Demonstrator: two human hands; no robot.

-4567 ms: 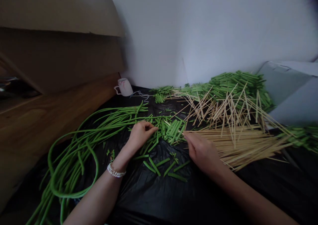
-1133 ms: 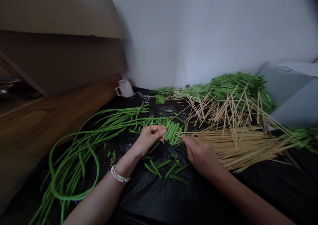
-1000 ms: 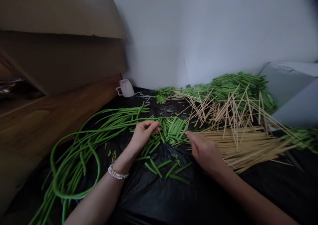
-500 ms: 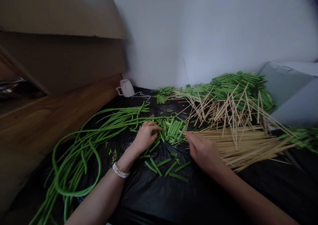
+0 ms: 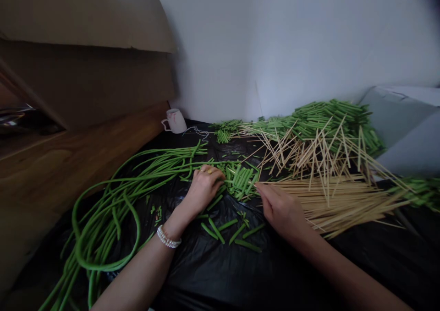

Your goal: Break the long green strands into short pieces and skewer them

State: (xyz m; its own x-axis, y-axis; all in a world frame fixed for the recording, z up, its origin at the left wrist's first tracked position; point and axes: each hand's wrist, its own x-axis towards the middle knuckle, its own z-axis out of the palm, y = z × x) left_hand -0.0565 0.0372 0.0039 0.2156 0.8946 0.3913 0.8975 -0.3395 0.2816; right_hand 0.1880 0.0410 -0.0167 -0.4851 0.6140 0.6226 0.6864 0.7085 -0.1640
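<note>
My right hand (image 5: 280, 205) is closed in a pinch on a thin wooden skewer (image 5: 255, 185), most of it hidden by the fingers and the pile. Its tip points left at a row of cut long bean pieces (image 5: 243, 177). At the left edge of that pile, my left hand (image 5: 206, 187) has its fingers curled down and closed on a bean piece, which the fingers largely cover. A ring and a white beaded bracelet (image 5: 167, 237) are on the left hand and wrist. Loose bean pieces (image 5: 216, 228) lie on black plastic sheeting (image 5: 220, 274) between the hands.
Uncut long beans (image 5: 103, 219) lie coiled at the left. Bare skewers (image 5: 330, 199) are heaped at the right. Behind them are skewered beans (image 5: 330, 118) against the wall. A white mug (image 5: 176, 121), a cardboard box (image 5: 89, 73) and a grey box (image 5: 405, 123) stand around the edges.
My left hand has rolled slightly, its fingers curling further over the bean pieces. My right hand stays almost where it was, with the skewer in it.
</note>
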